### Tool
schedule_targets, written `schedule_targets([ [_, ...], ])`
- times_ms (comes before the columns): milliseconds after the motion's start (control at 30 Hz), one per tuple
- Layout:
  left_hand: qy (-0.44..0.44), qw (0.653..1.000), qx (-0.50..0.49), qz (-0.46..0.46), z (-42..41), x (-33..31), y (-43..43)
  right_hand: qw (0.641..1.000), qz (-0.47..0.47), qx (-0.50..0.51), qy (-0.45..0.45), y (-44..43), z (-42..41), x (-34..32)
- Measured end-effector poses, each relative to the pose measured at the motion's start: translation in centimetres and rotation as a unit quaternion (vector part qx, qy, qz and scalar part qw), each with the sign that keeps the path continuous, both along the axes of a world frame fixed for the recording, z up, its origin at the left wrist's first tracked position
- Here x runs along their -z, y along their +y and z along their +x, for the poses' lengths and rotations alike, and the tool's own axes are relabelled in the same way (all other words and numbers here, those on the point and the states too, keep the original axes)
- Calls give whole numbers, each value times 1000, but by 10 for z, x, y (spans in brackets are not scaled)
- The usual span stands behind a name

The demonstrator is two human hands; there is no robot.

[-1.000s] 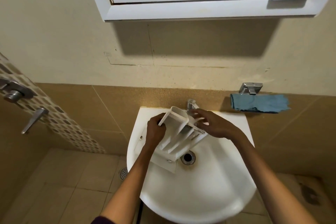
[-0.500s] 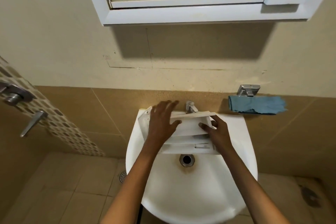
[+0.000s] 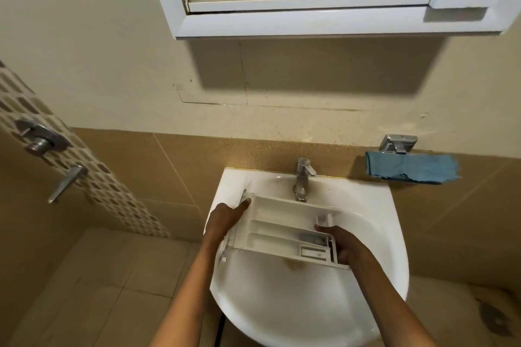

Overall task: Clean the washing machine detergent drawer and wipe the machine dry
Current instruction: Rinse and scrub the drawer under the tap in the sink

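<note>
Drawer (image 3: pixel 282 222) ends in left hand (image 3: pixel 225 220), right hand (image 3: pixel 342 245)

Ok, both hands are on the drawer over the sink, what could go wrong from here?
The left hand and right hand grip the detergent drawer only at its ends, so it may slip and strike the sink. Its far edge sits close by the tap; lifting could knock it. Reaching the blue cloth on the wall means freeing a hand.

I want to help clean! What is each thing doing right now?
Drawer, held over the sink, compartments facing up.
Left hand, gripping the drawer's left end.
Right hand, gripping its right end.
Tap, no water visibly running.
Blue cloth, hanging on the wall holder.
</note>
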State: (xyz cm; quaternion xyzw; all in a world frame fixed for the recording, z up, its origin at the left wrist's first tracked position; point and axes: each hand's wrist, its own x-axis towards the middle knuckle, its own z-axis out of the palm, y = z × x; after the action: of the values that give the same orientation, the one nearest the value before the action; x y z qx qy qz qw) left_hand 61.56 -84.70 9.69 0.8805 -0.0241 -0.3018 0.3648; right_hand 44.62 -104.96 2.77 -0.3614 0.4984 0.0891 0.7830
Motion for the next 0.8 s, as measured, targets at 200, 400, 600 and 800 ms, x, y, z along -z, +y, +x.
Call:
schedule_targets([
  [200,19,999,-16,22,-9,25,-5,996,-44,-55,51,-11,1,7],
  [400,11,1000,-14,-11,-14,30,-15,995,-79,-27,48,-26,9,2],
  [600,8,999,-6,-32,-17,33,-19,994,-99,-9,43,-26,9,1],
  [800,-21,999,-28,-29,-29,35,-19,962,-259,-44,79,-25,7,4],
])
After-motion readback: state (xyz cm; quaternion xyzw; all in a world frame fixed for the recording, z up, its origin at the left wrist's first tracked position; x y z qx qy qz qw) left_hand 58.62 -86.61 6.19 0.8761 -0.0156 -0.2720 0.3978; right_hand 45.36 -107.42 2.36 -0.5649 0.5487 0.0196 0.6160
